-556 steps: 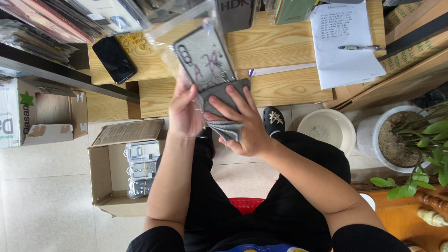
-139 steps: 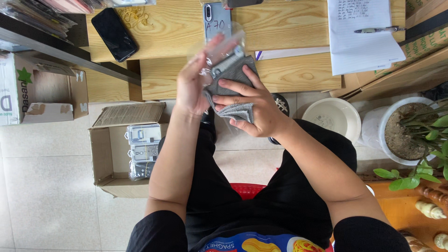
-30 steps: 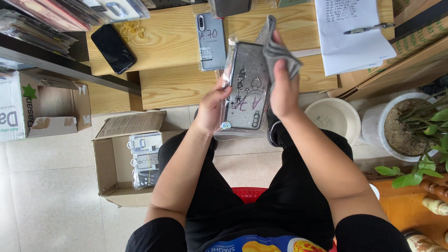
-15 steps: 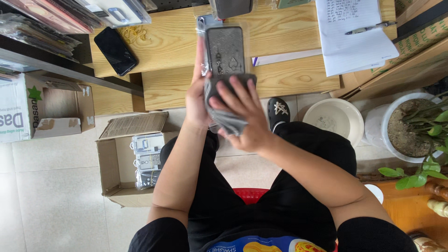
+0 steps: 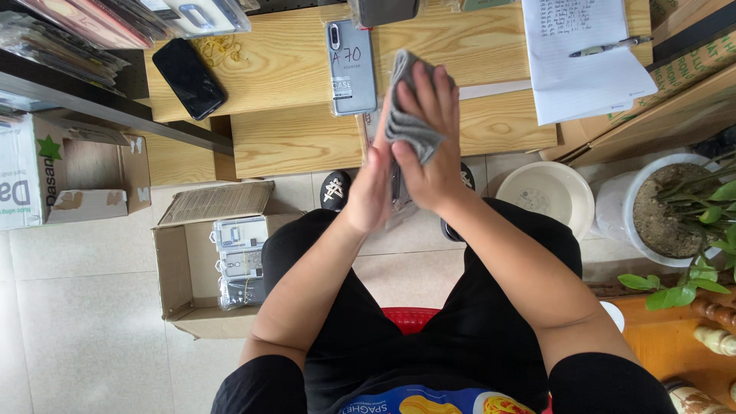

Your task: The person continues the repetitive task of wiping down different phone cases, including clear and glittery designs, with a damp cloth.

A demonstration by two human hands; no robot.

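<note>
A black phone (image 5: pixel 188 77) lies near the wooden desk's (image 5: pixel 291 138) left edge, a clear packaged case (image 5: pixel 352 67) toward its middle. Before the front edge, the left hand (image 5: pixel 373 188) steadies a thin sleeved case (image 5: pixel 397 201), mostly hidden; the right hand (image 5: pixel 426 146) clutches a grey cloth (image 5: pixel 406 119) against it.

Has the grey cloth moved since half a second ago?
Yes. The grey cloth in the right hand rose from below the desk's front edge to overlap the desktop.

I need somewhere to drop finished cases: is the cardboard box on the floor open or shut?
Open. The cardboard box has its flap folded back, and packaged phone cases show stacked inside it.
</note>
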